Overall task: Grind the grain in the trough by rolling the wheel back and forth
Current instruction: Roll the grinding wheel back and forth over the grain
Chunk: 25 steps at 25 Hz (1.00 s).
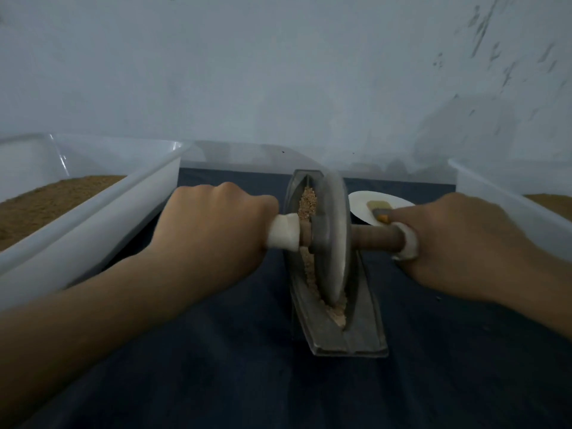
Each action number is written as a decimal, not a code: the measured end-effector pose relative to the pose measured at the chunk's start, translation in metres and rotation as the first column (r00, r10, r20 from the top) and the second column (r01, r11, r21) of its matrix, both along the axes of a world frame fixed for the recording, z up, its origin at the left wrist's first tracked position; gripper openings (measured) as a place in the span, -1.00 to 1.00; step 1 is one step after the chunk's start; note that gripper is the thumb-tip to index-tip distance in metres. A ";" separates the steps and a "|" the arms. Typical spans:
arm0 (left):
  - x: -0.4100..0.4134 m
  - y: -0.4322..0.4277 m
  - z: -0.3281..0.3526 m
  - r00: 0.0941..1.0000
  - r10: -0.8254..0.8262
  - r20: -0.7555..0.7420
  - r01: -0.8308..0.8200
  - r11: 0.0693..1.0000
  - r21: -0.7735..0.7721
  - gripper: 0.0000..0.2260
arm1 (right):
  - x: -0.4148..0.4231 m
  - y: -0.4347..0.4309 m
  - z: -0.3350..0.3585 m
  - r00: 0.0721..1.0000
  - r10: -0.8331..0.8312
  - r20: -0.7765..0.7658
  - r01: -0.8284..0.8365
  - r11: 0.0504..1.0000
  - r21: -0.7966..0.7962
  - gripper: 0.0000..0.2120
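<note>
Hands [213,224] [458,243] grip the wheel [332,243] axle over the trough [346,339].

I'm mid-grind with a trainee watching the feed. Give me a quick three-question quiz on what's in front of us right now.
1. True or false: the left hand and the right hand each grip the axle, one on either side of the wheel.
2. Relative to the trough, where does the white plate lie? A) to its left B) to its right C) on its near end
3. Fill in: the groove of the trough holds crushed ___.

Key: 1 true; 2 B; 3 grain.
</note>
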<state>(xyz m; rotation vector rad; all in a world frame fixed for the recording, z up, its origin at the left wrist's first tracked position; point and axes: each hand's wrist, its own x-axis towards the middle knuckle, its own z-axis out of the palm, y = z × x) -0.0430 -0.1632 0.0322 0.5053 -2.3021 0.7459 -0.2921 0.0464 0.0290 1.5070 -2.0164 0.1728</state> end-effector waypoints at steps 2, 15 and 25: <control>-0.018 -0.002 -0.002 0.990 0.127 0.066 -0.132 0.987 0.090 -0.80 | 0.004 -0.028 0.004 0.991 -0.136 -0.013 0.136 0.990 0.018 -0.74; -0.018 0.001 0.004 0.985 0.115 0.130 -0.133 0.981 0.139 -0.79 | 0.013 -0.022 0.010 0.993 -0.089 -0.075 0.089 0.996 -0.009 -0.81; -0.022 -0.002 0.001 0.996 0.058 0.068 -0.069 0.983 0.170 -0.73 | 0.017 -0.029 0.010 0.992 -0.057 -0.109 0.047 0.995 -0.093 -0.70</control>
